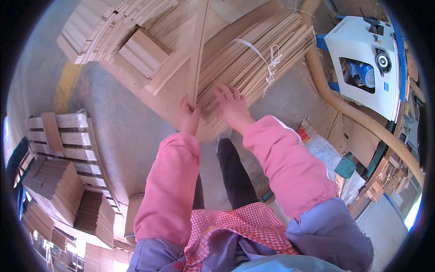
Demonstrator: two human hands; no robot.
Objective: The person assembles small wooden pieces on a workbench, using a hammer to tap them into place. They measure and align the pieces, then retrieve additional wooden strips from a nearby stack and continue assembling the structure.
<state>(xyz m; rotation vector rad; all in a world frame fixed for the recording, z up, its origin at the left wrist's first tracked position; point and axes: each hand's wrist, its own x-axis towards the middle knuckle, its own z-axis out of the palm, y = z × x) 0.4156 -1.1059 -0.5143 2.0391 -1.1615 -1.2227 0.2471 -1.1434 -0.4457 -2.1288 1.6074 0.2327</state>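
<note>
A long, narrow wooden strip (198,59) points away from me, and its near end is pinched in my left hand (188,119). To the right of it, my right hand (234,109) rests its fingers, apart and a little blurred, at the near ends of a bundle of thin wooden strips (253,59). White twine (253,47) runs around the bundle, knotted on its right side. Under the strips lies a wide brown board (131,84).
Stacked wooden pieces (144,53) stand far left on the board. At right are a white machine (362,63) with a blue motor and a tan ridged hose (344,111) curving past it. A wooden pallet (86,136) and brown stacks (56,188) lie at left.
</note>
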